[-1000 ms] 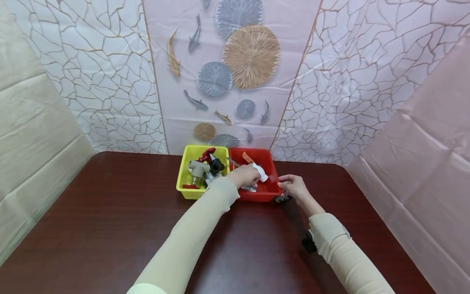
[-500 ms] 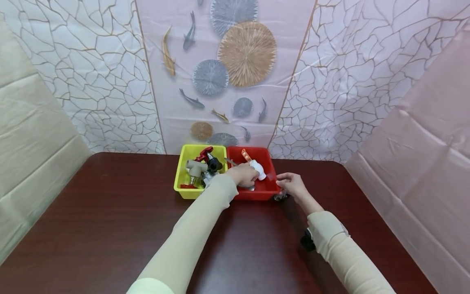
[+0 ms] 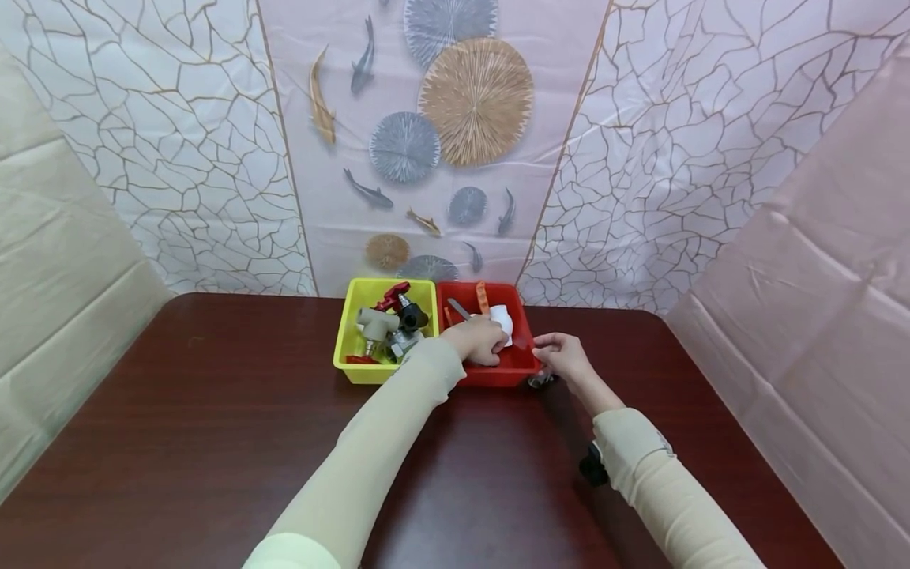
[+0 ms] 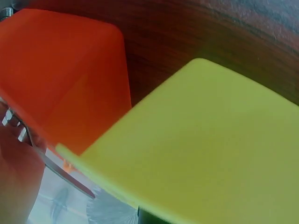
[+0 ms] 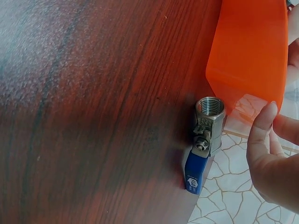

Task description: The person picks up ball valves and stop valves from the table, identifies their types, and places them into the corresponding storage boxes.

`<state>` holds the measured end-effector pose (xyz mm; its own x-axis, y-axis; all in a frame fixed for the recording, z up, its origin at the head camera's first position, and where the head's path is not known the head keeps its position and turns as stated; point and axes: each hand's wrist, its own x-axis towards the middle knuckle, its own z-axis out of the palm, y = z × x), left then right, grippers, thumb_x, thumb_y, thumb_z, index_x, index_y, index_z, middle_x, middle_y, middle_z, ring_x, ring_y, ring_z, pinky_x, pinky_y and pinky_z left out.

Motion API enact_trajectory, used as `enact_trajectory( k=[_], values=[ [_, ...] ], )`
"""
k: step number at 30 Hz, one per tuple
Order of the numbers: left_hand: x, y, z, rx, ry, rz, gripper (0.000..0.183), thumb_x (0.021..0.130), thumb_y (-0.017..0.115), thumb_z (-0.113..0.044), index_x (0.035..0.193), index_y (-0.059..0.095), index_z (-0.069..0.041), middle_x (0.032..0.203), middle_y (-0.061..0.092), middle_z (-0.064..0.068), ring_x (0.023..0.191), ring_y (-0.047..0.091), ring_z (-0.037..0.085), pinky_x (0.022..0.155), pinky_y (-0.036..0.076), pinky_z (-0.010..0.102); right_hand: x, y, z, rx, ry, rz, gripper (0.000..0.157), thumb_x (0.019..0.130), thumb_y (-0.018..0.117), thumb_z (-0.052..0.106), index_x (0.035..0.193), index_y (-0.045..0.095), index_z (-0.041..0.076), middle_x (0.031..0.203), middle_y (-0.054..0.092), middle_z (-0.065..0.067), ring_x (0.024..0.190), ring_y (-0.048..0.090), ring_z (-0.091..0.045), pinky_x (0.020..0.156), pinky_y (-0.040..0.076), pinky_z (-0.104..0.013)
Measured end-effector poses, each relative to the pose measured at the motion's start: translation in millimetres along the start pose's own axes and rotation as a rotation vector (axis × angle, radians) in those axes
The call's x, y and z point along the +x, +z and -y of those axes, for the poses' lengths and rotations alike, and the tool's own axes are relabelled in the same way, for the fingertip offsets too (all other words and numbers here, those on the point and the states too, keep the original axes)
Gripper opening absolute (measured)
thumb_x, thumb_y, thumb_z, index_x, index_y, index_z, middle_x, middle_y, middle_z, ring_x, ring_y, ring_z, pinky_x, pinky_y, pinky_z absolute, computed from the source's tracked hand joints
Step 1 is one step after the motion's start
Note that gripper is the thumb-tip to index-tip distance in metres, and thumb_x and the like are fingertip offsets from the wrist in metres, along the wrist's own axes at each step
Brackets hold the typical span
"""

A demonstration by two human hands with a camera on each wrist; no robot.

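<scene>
My left hand (image 3: 479, 340) reaches into the red bin (image 3: 524, 328) with its fingers curled downward. It grips a metal valve whose flat grey lever (image 3: 458, 308) sticks out past the hand; the fingers hide most of the body. In the left wrist view, this lever (image 4: 65, 173) slants out from beside the fingers. Against the fingertips lies a white plastic valve (image 3: 502, 322) with an orange handle (image 3: 483, 297). My right hand (image 3: 565, 356) pinches the bin's right rim between thumb and fingers. Below it on the table, a metal ball valve (image 5: 209, 128) has a blue lever (image 5: 195, 173).
A yellow bin (image 3: 343, 336) adjoins the red one on the left, holding a grey tee-shaped valve (image 3: 377, 322), a black valve (image 3: 412, 316) and red-handled ones. Both bins stand near the back edge of the dark wooden table (image 3: 213, 442). A patterned cloth (image 3: 398, 205) hangs behind.
The left hand has shifted slightly within the red bin. The white valve's orange handle has swung more upright, and the grey lever has moved a little. The right hand stays on the rim.
</scene>
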<state>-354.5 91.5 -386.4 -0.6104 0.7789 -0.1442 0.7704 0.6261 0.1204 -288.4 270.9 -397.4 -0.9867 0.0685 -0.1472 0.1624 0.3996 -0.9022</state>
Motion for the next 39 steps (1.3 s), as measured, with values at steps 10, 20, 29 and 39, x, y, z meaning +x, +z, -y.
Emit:
enact_trajectory(
  k=[10,20,29,39],
  values=[
    [1.5,8.2,-5.9,0.06,0.007,-0.054,0.009,0.091,0.058,-0.024,0.089,0.063,-0.017,0.095,0.06,0.001,0.095,0.051,0.017,0.09,0.04,0.029,1,0.8,0,0.005,0.016,-0.003,0.034,0.094,0.052,0.002,0.124,0.047,-0.015,0.084,0.064,-0.016,0.053,0.057,-0.007,0.057,0.054,-0.025],
    [-3.4,7.7,-6.4,0.059,-0.011,-0.053,0.029,0.096,0.053,-0.03,0.122,0.056,-0.018,0.123,0.058,0.004,0.122,0.048,0.022,0.114,0.027,0.039,1,0.9,2,0.007,0.03,-0.005,0.034,0.094,0.052,0.001,0.124,0.047,-0.015,0.083,0.064,-0.015,0.052,0.058,-0.007,0.059,0.056,-0.028],
    [-9.0,7.0,-5.2,0.063,0.009,-0.047,0.045,0.096,0.053,-0.03,0.139,0.043,-0.023,0.133,0.052,0.003,0.129,0.044,0.021,0.113,0.029,0.042,1,1.8,3,-0.003,0.039,-0.011,0.035,0.094,0.053,0.002,0.124,0.047,-0.014,0.088,0.064,-0.02,0.051,0.056,-0.006,0.059,0.055,-0.027],
    [-18.0,4.8,-1.4,0.092,0.008,-0.03,0.046,0.096,0.052,-0.033,0.14,0.042,-0.023,0.139,0.047,0.002,0.133,0.037,0.022,0.113,0.028,0.045,0,2.0,4,0.01,0.048,0.005,0.036,0.094,0.051,0.002,0.126,0.046,-0.014,0.082,0.063,-0.012,0.052,0.056,-0.007,0.057,0.054,-0.024]
  ],
)
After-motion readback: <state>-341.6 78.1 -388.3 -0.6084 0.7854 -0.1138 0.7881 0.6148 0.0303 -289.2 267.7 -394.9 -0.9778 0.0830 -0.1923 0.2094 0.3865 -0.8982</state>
